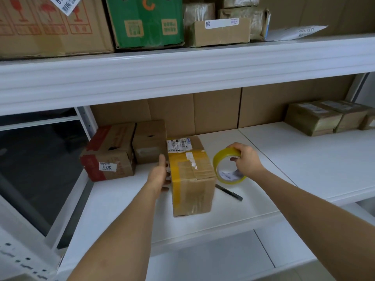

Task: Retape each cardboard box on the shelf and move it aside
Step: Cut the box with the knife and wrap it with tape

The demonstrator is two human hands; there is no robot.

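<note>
A brown cardboard box [190, 177] with a white label and a strip of yellow tape along its left top edge stands on the white middle shelf [125, 201]. My left hand [160, 175] lies flat against the box's left side, fingers straight. To the right of the box, my right hand [246, 161] grips a roll of yellow tape [225, 167], held upright just above the shelf. Two more cardboard boxes [109, 153] stand side by side at the back left of the shelf, close to the middle box.
A black pen [229, 192] lies on the shelf right of the box. Small taped parcels [316, 117] sit at the far right. The upper shelf [182, 72] overhangs, carrying a green box [145, 21] and brown cartons. Cardboard lines the back wall.
</note>
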